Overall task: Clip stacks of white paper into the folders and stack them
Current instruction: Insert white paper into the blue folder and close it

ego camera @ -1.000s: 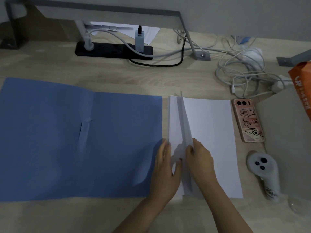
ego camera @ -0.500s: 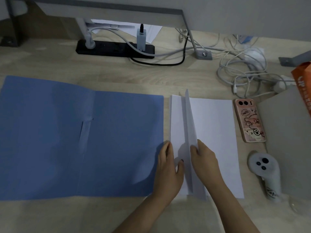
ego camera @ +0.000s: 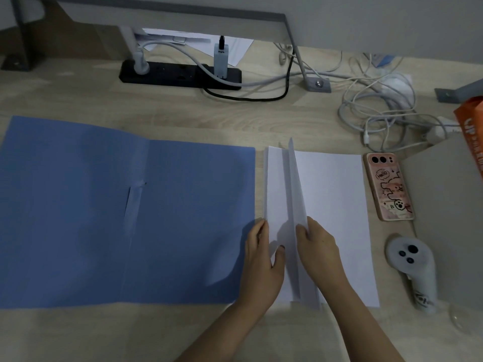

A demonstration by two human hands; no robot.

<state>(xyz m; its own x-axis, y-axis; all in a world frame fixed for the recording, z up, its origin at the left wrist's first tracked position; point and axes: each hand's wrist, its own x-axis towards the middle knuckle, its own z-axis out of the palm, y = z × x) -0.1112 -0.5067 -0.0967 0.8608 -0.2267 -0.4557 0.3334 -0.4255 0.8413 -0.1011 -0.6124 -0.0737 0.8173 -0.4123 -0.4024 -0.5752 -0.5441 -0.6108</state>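
A blue folder (ego camera: 104, 218) lies open and flat on the left of the wooden desk, with a pale clip strip (ego camera: 133, 202) along its centre crease. Just right of it lies a stack of white paper (ego camera: 337, 205). My right hand (ego camera: 318, 246) grips several upper sheets (ego camera: 295, 194) and holds them raised on edge above the stack. My left hand (ego camera: 261, 257) rests on the stack's left border, fingers curled around the edge of the lower sheets, thumb pressing on top.
A pink-cased phone (ego camera: 389, 186) lies right of the paper, and a white controller (ego camera: 413, 267) sits below it. A grey board (ego camera: 449, 218) and orange box (ego camera: 473, 131) fill the right edge. A black power strip (ego camera: 180, 74) and tangled white cables (ego camera: 379, 113) lie at the back.
My right hand has lifted the upper sheets a little higher and more upright. My left hand stays on the stack's left edge.
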